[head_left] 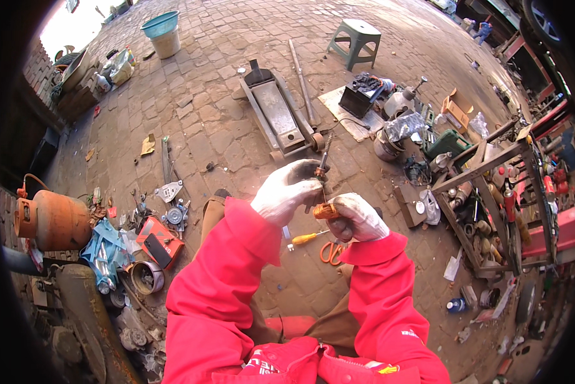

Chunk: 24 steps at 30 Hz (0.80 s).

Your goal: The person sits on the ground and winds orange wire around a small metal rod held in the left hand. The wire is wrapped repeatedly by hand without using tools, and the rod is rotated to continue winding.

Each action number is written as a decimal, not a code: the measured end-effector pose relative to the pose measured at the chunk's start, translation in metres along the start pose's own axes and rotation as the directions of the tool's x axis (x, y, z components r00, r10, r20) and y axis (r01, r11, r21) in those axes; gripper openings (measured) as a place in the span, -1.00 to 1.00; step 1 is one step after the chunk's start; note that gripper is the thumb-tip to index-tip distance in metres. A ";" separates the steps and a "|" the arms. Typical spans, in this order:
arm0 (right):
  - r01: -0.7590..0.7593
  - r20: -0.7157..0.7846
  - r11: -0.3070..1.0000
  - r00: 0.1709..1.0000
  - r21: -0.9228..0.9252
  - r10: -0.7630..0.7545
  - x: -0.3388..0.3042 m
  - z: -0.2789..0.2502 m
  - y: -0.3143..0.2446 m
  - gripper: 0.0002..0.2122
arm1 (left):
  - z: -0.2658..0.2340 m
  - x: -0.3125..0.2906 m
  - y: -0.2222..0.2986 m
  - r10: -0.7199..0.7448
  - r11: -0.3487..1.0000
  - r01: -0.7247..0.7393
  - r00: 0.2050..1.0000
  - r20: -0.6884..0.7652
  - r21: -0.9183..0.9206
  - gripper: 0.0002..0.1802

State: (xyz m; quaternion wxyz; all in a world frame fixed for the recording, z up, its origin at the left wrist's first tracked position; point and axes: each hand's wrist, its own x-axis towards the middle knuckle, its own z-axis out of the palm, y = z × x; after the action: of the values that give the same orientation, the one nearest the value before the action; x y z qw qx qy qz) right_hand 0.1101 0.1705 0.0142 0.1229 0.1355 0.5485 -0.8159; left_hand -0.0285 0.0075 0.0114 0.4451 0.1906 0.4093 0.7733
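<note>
Both my hands wear white gloves with dark, dirty fingers. My left hand [288, 192] is closed around a slim metal shaft [326, 152], which stands tilted with its ridged end up. My right hand [359, 217] pinches an orange-brown bundle [326, 212] that looks like a coil of copper wire. A thin strand seems to run between the bundle and the shaft. Below my hands, a screwdriver [306, 238] with a yellow handle lies on the bricks. Beside it are orange-handled scissors [331, 253], partly hidden by my right sleeve.
Ahead on the brick ground sits a floor jack [276, 112], with a green stool [356, 41] farther off. An orange gas cylinder [57, 221] and scattered parts lie left. A cluttered metal rack [486, 168] stands right, near a cardboard box [457, 110].
</note>
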 end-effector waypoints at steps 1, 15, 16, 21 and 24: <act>0.015 -0.033 0.982 0.999 -0.186 -0.021 0.001 -0.002 0.001 -0.63 | -0.002 -0.001 -0.001 0.013 0.996 -0.012 1.000 -0.012 0.090 -0.57; -0.024 -0.500 0.562 0.489 -0.827 -0.715 0.030 -0.004 0.021 -0.69 | 0.002 0.010 -0.036 0.152 0.854 -0.038 0.972 -0.179 0.518 -0.56; 0.055 -0.612 0.743 0.530 -0.667 -0.588 0.030 -0.006 0.025 -0.68 | 0.005 0.010 -0.034 0.130 0.862 -0.012 0.971 -0.198 0.508 -0.56; 0.350 -0.633 0.910 0.658 -0.224 -0.409 0.035 -0.013 0.033 -0.68 | 0.003 0.012 -0.032 -0.015 0.990 0.048 0.970 -0.241 0.131 -0.56; 0.507 -0.429 0.861 0.785 0.030 -0.447 0.028 -0.007 0.021 -0.59 | -0.002 0.016 -0.035 -0.102 0.979 0.040 0.945 -0.312 -0.201 -0.61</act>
State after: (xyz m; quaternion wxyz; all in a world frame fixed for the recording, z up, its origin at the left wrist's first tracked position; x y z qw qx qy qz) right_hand 0.0918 0.1674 -0.0163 -0.2149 0.1673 0.5178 -0.8110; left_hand -0.0194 0.0296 -0.0188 0.4166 0.0038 0.4064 0.8132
